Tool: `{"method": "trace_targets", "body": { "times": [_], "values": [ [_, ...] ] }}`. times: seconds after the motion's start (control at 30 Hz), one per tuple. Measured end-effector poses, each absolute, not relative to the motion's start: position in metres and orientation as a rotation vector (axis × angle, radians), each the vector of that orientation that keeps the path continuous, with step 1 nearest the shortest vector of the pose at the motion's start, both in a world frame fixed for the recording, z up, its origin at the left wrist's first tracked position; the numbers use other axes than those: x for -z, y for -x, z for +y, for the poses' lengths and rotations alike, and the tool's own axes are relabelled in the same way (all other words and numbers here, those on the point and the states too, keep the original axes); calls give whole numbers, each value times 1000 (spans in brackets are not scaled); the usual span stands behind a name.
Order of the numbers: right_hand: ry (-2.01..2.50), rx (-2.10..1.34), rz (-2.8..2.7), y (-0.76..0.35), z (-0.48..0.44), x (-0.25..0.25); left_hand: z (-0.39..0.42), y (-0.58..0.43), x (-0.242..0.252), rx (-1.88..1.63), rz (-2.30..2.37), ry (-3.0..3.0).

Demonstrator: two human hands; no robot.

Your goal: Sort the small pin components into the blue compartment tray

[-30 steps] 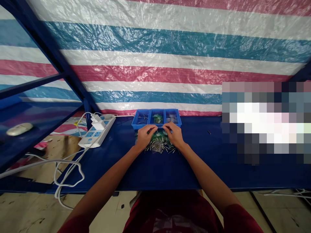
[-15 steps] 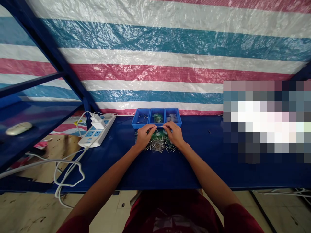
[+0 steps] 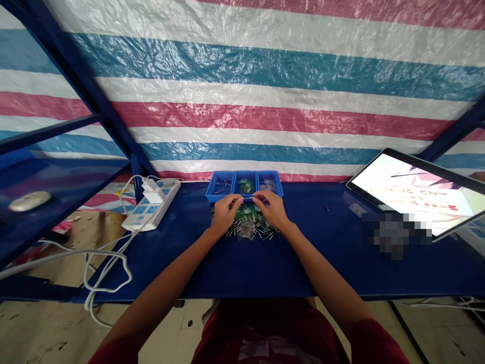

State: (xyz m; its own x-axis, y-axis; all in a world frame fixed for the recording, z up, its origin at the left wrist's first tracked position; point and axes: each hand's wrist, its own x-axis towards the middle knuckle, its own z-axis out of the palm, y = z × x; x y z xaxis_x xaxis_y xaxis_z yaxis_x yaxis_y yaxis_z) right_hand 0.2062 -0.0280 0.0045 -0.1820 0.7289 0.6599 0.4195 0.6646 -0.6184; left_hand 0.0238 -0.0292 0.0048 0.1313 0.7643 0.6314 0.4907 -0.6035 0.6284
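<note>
Pale thin rod [image 3: 247,197] spans both hands [image 3: 225,212] [image 3: 272,208] (pinched nearly closed).

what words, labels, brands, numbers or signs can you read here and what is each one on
No text is clear enough to quote.
Tilted, black-framed flat screen: red and pale lettering, too blurred to read.
Dark red cloth shirt: pale print, too faint to read.
Long white plastic power strip with blue sockets: any marking is too small to read.
Blue plastic three-compartment tray: no lettering visible.
</note>
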Motion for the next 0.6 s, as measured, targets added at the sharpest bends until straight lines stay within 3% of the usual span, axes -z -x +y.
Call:
{"method": "trace_targets", "body": {
  "times": [0.3,0.6],
  "values": [
    [903,-414,-2017,-212,-10,-23,-29,-26,-3,-1463,1220,-2016],
    [1047,-420,-1868,-208,-27,2,-31,-27,-3,-1399,1215,-2104]
  ]
}}
